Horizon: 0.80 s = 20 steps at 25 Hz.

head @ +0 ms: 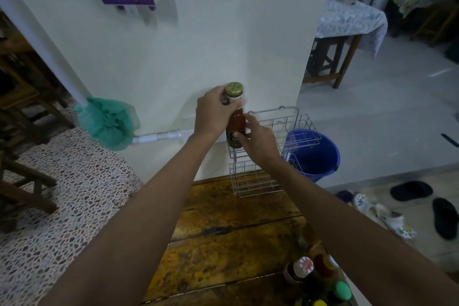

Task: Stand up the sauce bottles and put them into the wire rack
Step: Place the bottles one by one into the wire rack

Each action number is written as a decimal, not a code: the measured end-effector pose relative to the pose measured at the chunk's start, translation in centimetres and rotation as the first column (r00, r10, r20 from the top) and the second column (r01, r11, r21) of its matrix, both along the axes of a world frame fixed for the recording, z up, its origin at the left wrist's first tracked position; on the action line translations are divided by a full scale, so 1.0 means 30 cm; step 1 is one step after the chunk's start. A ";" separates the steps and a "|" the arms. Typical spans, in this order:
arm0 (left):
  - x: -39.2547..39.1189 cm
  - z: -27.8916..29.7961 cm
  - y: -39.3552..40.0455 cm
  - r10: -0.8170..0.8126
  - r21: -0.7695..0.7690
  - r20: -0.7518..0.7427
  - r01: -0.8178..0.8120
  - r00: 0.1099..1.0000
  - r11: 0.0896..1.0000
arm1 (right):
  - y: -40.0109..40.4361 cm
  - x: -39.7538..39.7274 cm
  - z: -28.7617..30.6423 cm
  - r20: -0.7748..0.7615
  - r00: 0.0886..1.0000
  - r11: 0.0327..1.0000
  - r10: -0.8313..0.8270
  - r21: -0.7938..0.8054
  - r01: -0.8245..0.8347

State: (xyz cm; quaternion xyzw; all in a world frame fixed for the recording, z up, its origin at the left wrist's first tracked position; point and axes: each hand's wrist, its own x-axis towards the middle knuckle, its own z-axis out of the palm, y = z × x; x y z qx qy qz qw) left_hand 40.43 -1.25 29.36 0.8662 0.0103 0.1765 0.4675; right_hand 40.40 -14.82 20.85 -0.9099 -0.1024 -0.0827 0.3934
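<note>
A red sauce bottle (236,120) with a green-gold cap stands upright at the left end of the upper tier of a two-tier white wire rack (293,126). My left hand (216,113) is wrapped around its neck just under the cap. My right hand (258,139) grips the lower body at the label. The rack stands at the far end of a worn wooden table (223,231), against a pale wall. Several more bottles (315,278) stand at the table's near right corner, partly hidden behind my right forearm.
A blue bucket (320,154) sits on the floor just behind and right of the rack. A green mop head (109,123) leans on the wall to the left. Sandals (409,191) lie on the floor at right. Dark wooden stools stand at far left.
</note>
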 end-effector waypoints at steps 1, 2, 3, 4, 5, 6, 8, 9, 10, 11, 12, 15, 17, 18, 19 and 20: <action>-0.001 -0.011 -0.003 0.014 -0.004 0.012 -0.014 1.000 1.000 | 0.003 -0.003 -0.001 0.003 1.000 1.000 -0.003 -0.001 0.003; -0.003 -0.022 -0.004 0.022 0.003 0.015 -0.022 1.000 1.000 | 0.004 -0.002 -0.005 0.002 1.000 1.000 -0.003 0.000 0.003; -0.005 -0.029 -0.006 0.025 0.017 0.005 -0.025 1.000 1.000 | 0.004 -0.001 -0.005 -0.001 1.000 1.000 -0.004 -0.002 0.004; -0.009 -0.034 -0.007 0.028 0.027 -0.007 -0.028 1.000 0.999 | 0.004 0.000 -0.008 0.000 1.000 1.000 -0.004 -0.005 0.004; -0.011 -0.038 -0.009 0.030 0.026 -0.016 -0.030 0.999 0.999 | 0.005 0.000 -0.007 0.001 1.000 1.000 -0.002 -0.010 0.002; -0.010 -0.039 -0.011 0.031 0.017 -0.019 -0.030 0.999 0.999 | 0.005 0.002 -0.010 0.004 1.000 1.000 0.001 -0.011 -0.001; -0.011 -0.039 -0.016 0.027 0.011 -0.016 -0.027 0.999 1.000 | 0.003 0.002 -0.009 -0.004 1.000 1.000 0.010 -0.010 -0.010; -0.011 -0.041 -0.016 0.026 0.013 -0.018 -0.026 0.999 1.000 | 0.000 -0.002 -0.001 -0.017 1.000 1.000 0.020 -0.016 -0.020; -0.011 -0.043 -0.016 0.023 0.013 -0.025 -0.023 0.999 1.000 | -0.006 -0.004 0.004 -0.029 0.999 0.999 0.033 -0.019 -0.034; -0.015 -0.041 -0.017 0.018 0.011 -0.037 -0.017 0.999 1.000 | -0.016 -0.008 0.013 -0.050 0.998 0.999 0.042 -0.021 -0.043; -0.019 -0.039 -0.017 0.013 0.011 -0.048 -0.012 0.999 1.000 | -0.029 -0.012 0.018 -0.071 0.996 0.998 0.048 -0.023 -0.050; -0.037 -0.027 -0.030 0.018 0.012 -0.050 -0.017 0.999 1.000 | -0.098 -0.050 0.057 -0.096 0.993 0.995 0.065 -0.067 -0.071; -0.091 -0.016 -0.052 0.108 0.058 -0.040 -0.106 0.993 0.993 | -0.179 -0.091 0.101 -0.042 0.996 0.990 0.084 -0.107 -0.089; -0.134 -0.015 -0.065 0.184 0.118 -0.006 -0.182 0.983 0.976 | -0.231 -0.112 0.122 -0.001 0.996 0.990 0.091 -0.107 -0.091; -0.189 -0.022 -0.090 0.244 0.193 0.066 -0.252 0.968 0.948 | -0.298 -0.142 0.142 0.031 0.996 0.992 0.088 -0.099 -0.085; -0.247 -0.037 -0.123 0.265 0.266 0.170 -0.303 0.949 0.915 | -0.371 -0.170 0.150 0.050 0.996 0.993 0.081 -0.093 -0.076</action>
